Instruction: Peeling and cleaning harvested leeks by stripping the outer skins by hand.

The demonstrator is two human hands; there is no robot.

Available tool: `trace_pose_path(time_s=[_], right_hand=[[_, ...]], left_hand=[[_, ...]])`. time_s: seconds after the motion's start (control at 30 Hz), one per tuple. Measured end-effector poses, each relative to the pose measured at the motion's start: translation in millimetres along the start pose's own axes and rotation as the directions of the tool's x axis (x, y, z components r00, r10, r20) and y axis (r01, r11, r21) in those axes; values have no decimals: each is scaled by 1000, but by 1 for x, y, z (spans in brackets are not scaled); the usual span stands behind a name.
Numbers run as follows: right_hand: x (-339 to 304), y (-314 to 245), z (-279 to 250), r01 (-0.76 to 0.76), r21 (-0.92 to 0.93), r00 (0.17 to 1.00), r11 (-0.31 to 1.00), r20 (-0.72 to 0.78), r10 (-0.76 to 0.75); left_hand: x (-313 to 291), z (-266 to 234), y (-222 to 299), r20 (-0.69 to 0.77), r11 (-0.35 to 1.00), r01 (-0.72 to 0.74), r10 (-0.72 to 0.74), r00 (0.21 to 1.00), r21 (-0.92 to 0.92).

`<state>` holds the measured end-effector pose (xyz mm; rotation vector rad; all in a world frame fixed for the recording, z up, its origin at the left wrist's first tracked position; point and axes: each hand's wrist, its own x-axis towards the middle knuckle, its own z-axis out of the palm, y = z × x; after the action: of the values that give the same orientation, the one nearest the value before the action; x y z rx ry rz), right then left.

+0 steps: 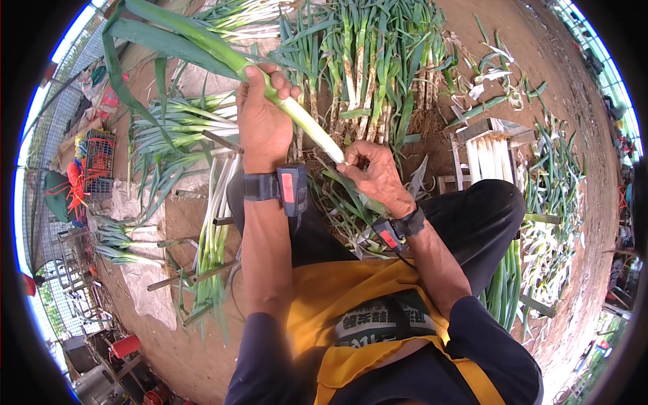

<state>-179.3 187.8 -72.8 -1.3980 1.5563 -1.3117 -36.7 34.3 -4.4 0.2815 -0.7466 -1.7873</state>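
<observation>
Running slantwise between two bare hands, a single leek is held above the dark-trousered lap, its green blades thrown to the upper left and its white end pointed down to the right. The stalk is wrapped partway along by the closed fingers and thumb of the left hand, while its white tip is pinched between the thumb and curled fingers of the right hand. A brown earthen floor is spread all around, bordered along its left edge by a mesh wall. Near the left edge of a crumpled, pale sheet, small leek bundles are laid, and slender leeks are rested across wooden bars just past the sheet's right edge. Beyond the hands, a dense row of leeks is ranged, with stringy, soil-browned roots. By the right knee, smooth white stalks are stood in an angular frame; papery, curled peelings are scattered farther off. Black straps are fastened around both wrists, and a yellow apron is worn over dark sleeves.
</observation>
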Motion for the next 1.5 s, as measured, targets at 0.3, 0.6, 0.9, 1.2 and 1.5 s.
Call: trace_pose_path(time_s=[0.3, 0.6, 0.9, 1.2, 1.5], right_hand=[[-6, 3, -20, -169, 214, 986, 962, 50, 162], [-18, 6, -61, -87, 511, 990, 855, -53, 132], [-28, -7, -77, -146, 755, 987, 640, 155, 43], [-55, 7, -102, -223, -279, 875, 934, 364, 318], [-68, 137, -76, -159, -884, 757, 439, 177, 630]], left_hand=[[2, -2, 2, 33, 1000, 14, -14, 999, 5], [3, -8, 18, -40, 999, -37, 36, 999, -26], [7, -25, 29, -59, 990, -74, 68, 996, -118], [8, -37, 40, -33, 990, -107, 105, 994, -89], [6, -33, 56, -43, 976, -207, 210, 977, 65]])
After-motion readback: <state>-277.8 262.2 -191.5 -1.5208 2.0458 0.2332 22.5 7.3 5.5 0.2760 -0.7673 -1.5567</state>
